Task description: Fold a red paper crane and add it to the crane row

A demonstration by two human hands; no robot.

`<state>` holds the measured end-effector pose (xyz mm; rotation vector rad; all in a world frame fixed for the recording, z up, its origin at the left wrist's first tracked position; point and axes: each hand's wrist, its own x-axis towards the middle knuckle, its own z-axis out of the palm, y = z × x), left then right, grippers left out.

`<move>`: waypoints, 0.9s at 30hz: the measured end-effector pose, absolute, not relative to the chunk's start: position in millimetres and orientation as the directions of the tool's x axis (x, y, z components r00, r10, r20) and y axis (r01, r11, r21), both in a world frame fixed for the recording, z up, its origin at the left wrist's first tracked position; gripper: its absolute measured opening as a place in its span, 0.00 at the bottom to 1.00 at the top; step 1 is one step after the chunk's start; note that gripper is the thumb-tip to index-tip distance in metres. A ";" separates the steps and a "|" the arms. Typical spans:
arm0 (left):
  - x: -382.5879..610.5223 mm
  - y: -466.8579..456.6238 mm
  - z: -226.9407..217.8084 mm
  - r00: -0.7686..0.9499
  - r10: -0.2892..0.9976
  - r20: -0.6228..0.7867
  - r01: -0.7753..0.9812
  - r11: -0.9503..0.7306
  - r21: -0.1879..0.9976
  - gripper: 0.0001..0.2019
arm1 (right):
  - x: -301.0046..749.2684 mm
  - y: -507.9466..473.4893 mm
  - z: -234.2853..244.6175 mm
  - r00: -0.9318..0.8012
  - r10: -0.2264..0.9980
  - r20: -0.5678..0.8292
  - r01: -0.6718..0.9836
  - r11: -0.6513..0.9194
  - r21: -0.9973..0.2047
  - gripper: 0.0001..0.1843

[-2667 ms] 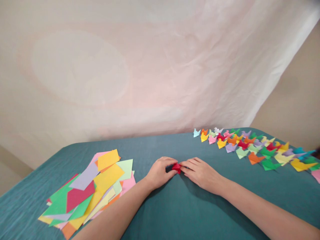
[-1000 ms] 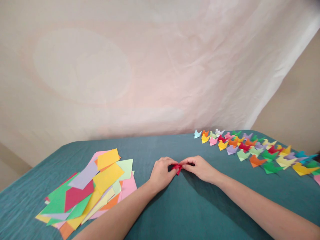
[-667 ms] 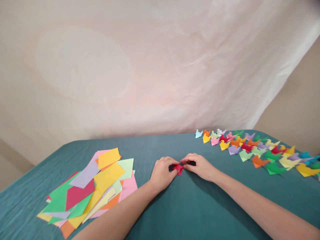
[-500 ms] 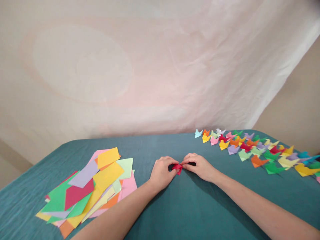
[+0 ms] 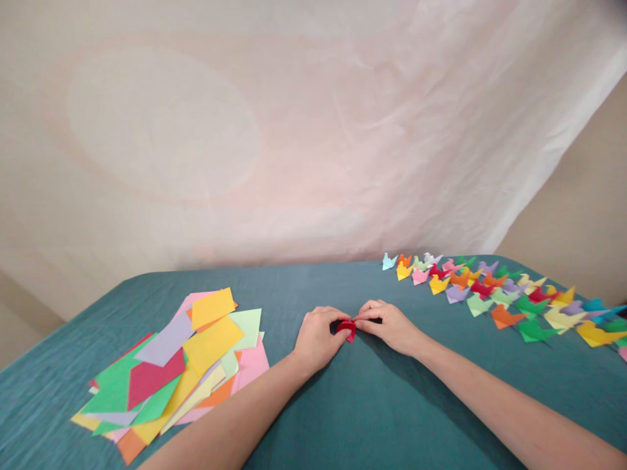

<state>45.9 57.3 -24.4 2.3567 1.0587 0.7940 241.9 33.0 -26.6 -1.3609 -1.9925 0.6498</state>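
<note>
Between my two hands, near the middle of the table, is a small piece of folded red paper (image 5: 347,328). My left hand (image 5: 321,336) pinches its left side between thumb and fingers. At its upper right edge, my right hand (image 5: 389,326) is closed, thumb and forefinger gripping the paper. Fingertips hide parts of the folds. To the right, several folded paper birds (image 5: 507,316) in many colours stand in slanting rows. A loose pile of coloured paper sheets (image 5: 157,378) lies left of my left forearm.
A dark green cloth (image 5: 313,418) covers the table. Behind its far edge hangs a pale, wrinkled sheet (image 5: 313,143). The bird rows run from the far edge down to the right side.
The red paper has changed shape a little between my fingers, its top now looking more rounded. Both hands stay in nearly the same place.
</note>
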 end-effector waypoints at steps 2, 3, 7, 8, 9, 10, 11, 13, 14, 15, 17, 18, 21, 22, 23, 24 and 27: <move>46.0 57.7 -24.6 0.543 0.777 0.318 0.527 -0.610 0.592 0.09 | 240.9 33.3 -26.6 -0.255 0.942 0.219 0.630 0.333 -0.702 0.08; 46.0 57.9 -24.5 0.543 0.778 0.316 0.528 -0.609 0.592 0.09 | 240.4 33.4 -26.5 -0.251 0.943 0.217 0.632 0.329 -0.701 0.08; 46.1 57.8 -23.7 0.546 0.779 0.309 0.533 -0.607 0.589 0.10 | 238.3 33.8 -26.5 -0.242 0.947 0.213 0.650 0.321 -0.689 0.08; 46.1 57.6 -23.5 0.548 0.778 0.309 0.532 -0.608 0.589 0.10 | 237.8 33.8 -26.6 -0.238 0.948 0.210 0.657 0.316 -0.685 0.08; 46.1 57.3 -23.3 0.549 0.777 0.309 0.531 -0.610 0.588 0.11 | 237.3 33.7 -26.9 -0.232 0.950 0.208 0.664 0.311 -0.680 0.08; 46.1 57.1 -23.0 0.551 0.775 0.310 0.529 -0.611 0.589 0.11 | 236.8 33.5 -27.1 -0.223 0.953 0.206 0.671 0.303 -0.676 0.08; 46.1 56.8 -22.7 0.552 0.774 0.310 0.527 -0.612 0.590 0.11 | 236.2 33.2 -27.2 -0.214 0.955 0.204 0.678 0.296 -0.673 0.08; 46.1 56.3 -21.9 0.551 0.774 0.311 0.526 -0.612 0.591 0.10 | 234.7 32.5 -27.2 -0.195 0.960 0.202 0.690 0.281 -0.667 0.08; 46.1 56.2 -21.4 0.551 0.775 0.311 0.527 -0.611 0.591 0.10 | 233.8 32.1 -26.9 -0.184 0.962 0.203 0.696 0.273 -0.664 0.08; 46.0 56.2 -20.9 0.551 0.775 0.310 0.528 -0.611 0.590 0.10 | 232.9 31.7 -26.6 -0.173 0.963 0.204 0.703 0.266 -0.659 0.08; 45.9 56.3 -20.2 0.553 0.776 0.305 0.534 -0.610 0.585 0.11 | 230.8 30.8 -25.6 -0.152 0.966 0.209 0.714 0.254 -0.653 0.07; 45.8 56.4 -20.0 0.553 0.777 0.301 0.538 -0.609 0.583 0.11 | 229.9 30.5 -25.2 -0.142 0.967 0.214 0.716 0.249 -0.652 0.07; 45.4 57.0 -20.7 0.548 0.784 0.292 0.546 -0.599 0.586 0.13 | 227.6 29.8 -24.2 -0.121 0.966 0.227 0.721 0.243 -0.649 0.07; 45.3 57.1 -21.1 0.544 0.787 0.290 0.544 -0.594 0.592 0.14 | 227.1 29.8 -24.0 -0.118 0.966 0.229 0.723 0.242 -0.647 0.07; 45.1 57.2 -21.6 0.539 0.792 0.287 0.542 -0.588 0.600 0.16 | 226.7 29.7 -23.9 -0.115 0.966 0.230 0.726 0.240 -0.644 0.07; 45.0 57.1 -21.9 0.533 0.797 0.283 0.541 -0.579 0.610 0.17 | 226.3 29.7 -23.8 -0.113 0.966 0.231 0.730 0.239 -0.641 0.07; 45.0 56.6 -21.7 0.512 0.819 0.259 0.547 -0.543 0.637 0.19 | 225.6 29.6 -23.9 -0.108 0.966 0.235 0.737 0.237 -0.633 0.07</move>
